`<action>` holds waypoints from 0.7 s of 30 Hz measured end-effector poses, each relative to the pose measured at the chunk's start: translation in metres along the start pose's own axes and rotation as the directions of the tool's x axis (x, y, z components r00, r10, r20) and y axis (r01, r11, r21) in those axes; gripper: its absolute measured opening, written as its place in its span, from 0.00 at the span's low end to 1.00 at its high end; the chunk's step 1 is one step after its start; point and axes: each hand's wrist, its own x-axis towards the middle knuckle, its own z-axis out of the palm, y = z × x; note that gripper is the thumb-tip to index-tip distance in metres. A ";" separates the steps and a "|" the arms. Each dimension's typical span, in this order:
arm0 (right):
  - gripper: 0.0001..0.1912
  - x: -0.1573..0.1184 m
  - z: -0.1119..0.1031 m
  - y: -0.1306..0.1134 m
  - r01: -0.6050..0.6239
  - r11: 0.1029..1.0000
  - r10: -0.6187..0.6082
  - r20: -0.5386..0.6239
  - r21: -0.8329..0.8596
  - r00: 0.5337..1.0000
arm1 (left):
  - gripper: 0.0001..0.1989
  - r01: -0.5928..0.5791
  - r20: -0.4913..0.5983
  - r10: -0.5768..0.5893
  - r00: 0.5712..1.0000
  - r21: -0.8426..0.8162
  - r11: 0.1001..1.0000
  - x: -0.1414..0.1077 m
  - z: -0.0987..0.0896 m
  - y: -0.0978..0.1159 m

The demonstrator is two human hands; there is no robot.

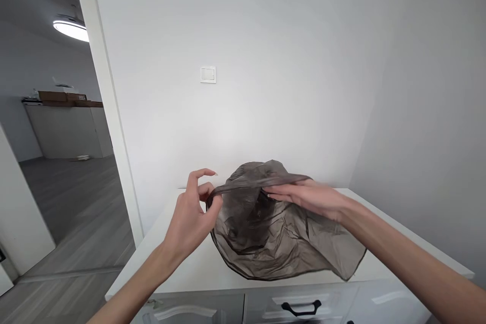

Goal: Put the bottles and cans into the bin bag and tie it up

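Note:
A thin, see-through dark grey plastic bag is spread over the white cabinet top, its mouth facing me. My left hand pinches the left end of the bag's rim between thumb and fingers, with the index finger raised off it. The fingers of my right hand are stretched out in the bag's mouth, under its upper edge, pointing left; they are slightly blurred. Through the film a darker rounded patch shows in the middle of the bag; whether it is folded plastic or something inside, I cannot tell. The bag's front edge lies near the cabinet's front.
The white cabinet stands against a pale wall and has a black drawer handle. A light switch is on the wall above. To the left, past a white door frame, lies another room with cardboard boxes on a counter.

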 end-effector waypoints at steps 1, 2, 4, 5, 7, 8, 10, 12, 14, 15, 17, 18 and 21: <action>0.18 0.006 0.001 -0.009 -0.035 0.998 0.037 0.049 -0.044 0.998 | 0.15 0.006 -0.009 -0.006 1.000 -0.006 1.000 0.005 0.000 -0.003; 0.17 0.011 0.002 -0.016 -0.051 0.994 0.059 0.077 -0.100 0.995 | 0.15 0.012 -0.016 -0.012 1.000 -0.010 1.000 0.010 0.000 -0.006; 0.15 0.019 0.001 -0.023 -0.017 0.971 0.027 0.040 -0.240 0.999 | 0.14 0.027 -0.031 -0.028 0.999 -0.009 1.000 0.019 0.001 -0.013; 0.16 0.023 0.000 -0.023 0.015 0.948 -0.016 -0.002 -0.317 1.000 | 0.14 0.037 -0.041 -0.037 0.998 -0.007 0.999 0.023 0.002 -0.016; 0.18 0.032 -0.004 -0.015 0.057 0.880 -0.081 -0.029 -0.472 0.996 | 0.14 0.054 -0.067 -0.055 0.996 -0.007 0.998 0.031 0.004 -0.023; 0.19 0.036 -0.006 -0.009 0.080 0.841 -0.092 0.004 -0.535 0.996 | 0.14 0.061 -0.077 -0.062 0.995 -0.011 0.998 0.034 0.006 -0.026; 0.20 0.045 -0.008 0.005 0.131 0.767 -0.074 0.115 -0.629 0.991 | 0.14 0.077 -0.096 -0.080 0.992 -0.034 0.996 0.038 0.008 -0.031; 0.19 0.054 -0.005 0.019 0.179 0.699 -0.039 0.214 -0.692 0.976 | 0.15 0.105 -0.108 -0.113 0.988 -0.079 0.991 0.040 0.010 -0.034; 0.18 0.064 0.001 0.028 0.215 0.685 -0.024 0.274 -0.696 0.961 | 0.15 0.141 -0.111 -0.158 0.981 -0.145 0.979 0.043 0.010 -0.035; 0.18 0.071 0.003 0.031 0.221 0.705 -0.016 0.297 -0.674 0.955 | 0.16 0.156 -0.110 -0.177 0.978 -0.178 0.972 0.045 0.010 -0.034; 0.20 0.086 0.007 0.031 0.195 0.766 0.020 0.326 -0.612 0.945 | 0.16 0.170 -0.104 -0.197 0.975 -0.227 0.959 0.051 0.009 -0.034; 0.22 0.095 0.008 0.031 0.157 0.789 0.062 0.331 -0.594 0.942 | 0.15 0.169 -0.101 -0.198 0.975 -0.240 0.956 0.055 0.010 -0.033; 0.29 0.125 0.004 0.031 0.011 0.733 0.264 0.299 -0.681 0.917 | 0.15 0.163 -0.076 -0.185 0.980 -0.231 0.959 0.066 0.012 -0.034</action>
